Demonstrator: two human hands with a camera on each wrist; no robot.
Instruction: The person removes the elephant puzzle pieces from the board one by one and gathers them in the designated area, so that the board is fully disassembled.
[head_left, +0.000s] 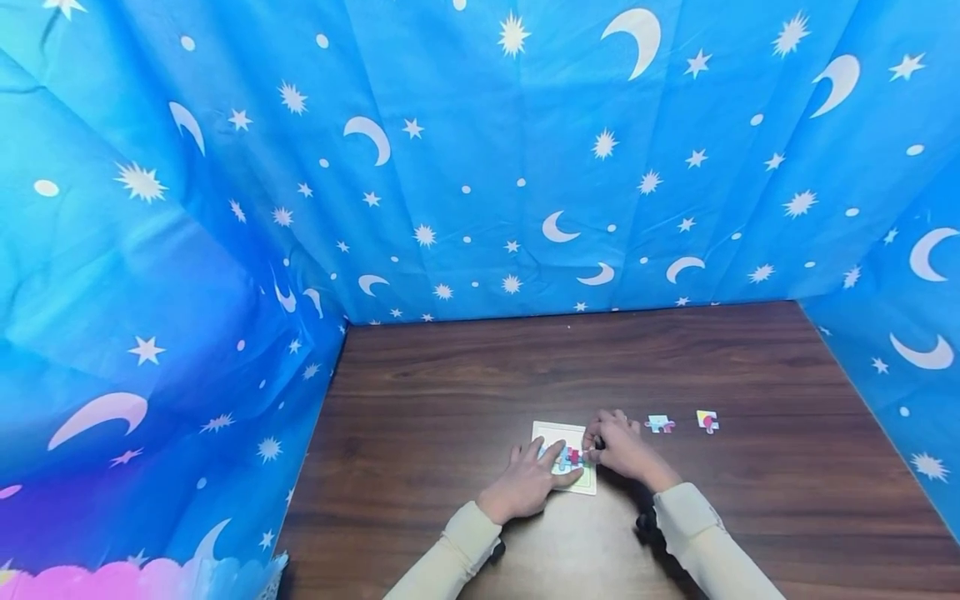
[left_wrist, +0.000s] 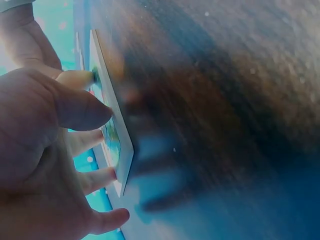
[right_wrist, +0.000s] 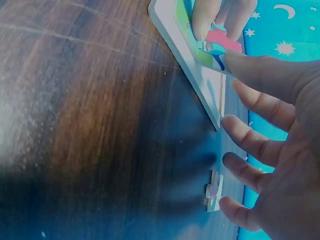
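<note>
A small white-bordered puzzle tray lies on the table with colourful joined pieces in it. My left hand rests over it with fingers spread, the fingertips on the pieces and the thumb near the lower border. At the tray's right side my right hand pinches a puzzle piece with thumb and index finger. That piece shows red, white and dark blue and sits at the tray's edge. The right hand's other fingers stand apart from it in the right wrist view. The left palm hides part of the picture.
Two loose puzzle pieces lie right of the tray: a blue and pink one and a yellow and red one. The dark wooden table meets a blue curtain with moons and stars at the back and sides.
</note>
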